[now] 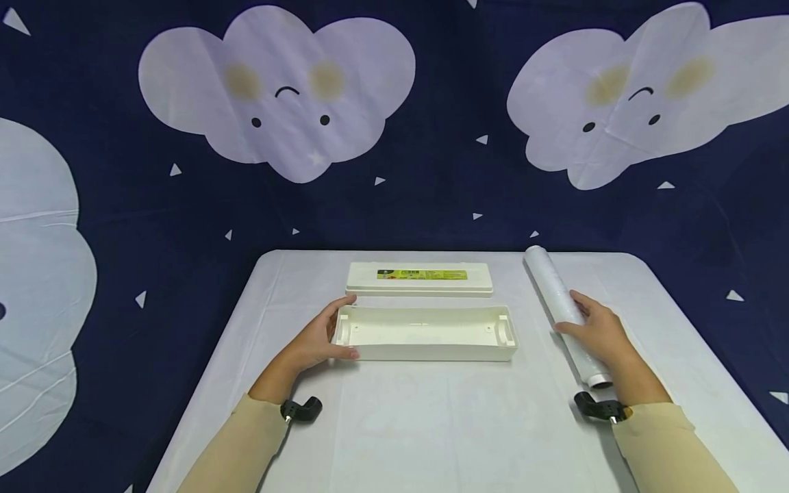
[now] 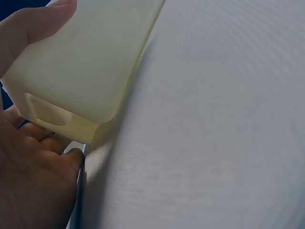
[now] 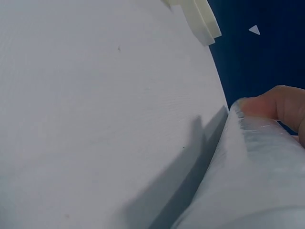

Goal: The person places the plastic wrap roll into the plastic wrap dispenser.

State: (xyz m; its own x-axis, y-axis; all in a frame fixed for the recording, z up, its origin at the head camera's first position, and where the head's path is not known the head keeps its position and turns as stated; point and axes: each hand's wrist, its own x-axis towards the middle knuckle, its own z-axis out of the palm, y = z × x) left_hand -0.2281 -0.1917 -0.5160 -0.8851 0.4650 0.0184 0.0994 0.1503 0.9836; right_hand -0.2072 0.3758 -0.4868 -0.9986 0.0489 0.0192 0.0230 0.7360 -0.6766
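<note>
An open, long cream plastic box (image 1: 431,353) lies crosswise in the middle of the table, with a holder at each inner end. My left hand (image 1: 316,340) grips its left end, thumb on the front wall and fingers behind. In the left wrist view, the box (image 2: 95,62) fills the upper left. On the right, a roll of clear plastic wrap (image 1: 555,291) lies slantwise. Around its nearer half my right hand (image 1: 599,334) holds it, thumb on the left side and fingers on the right. The right wrist view shows the roll (image 3: 257,176) up close.
Behind the box lies a matching cream lid (image 1: 364,279) bearing a yellow-green label (image 1: 422,274). A white cloth covers the table (image 1: 407,424). Beyond the table's far edge hangs a dark blue curtain (image 1: 444,212) with clouds. A black device (image 1: 302,409) is strapped at my left wrist.
</note>
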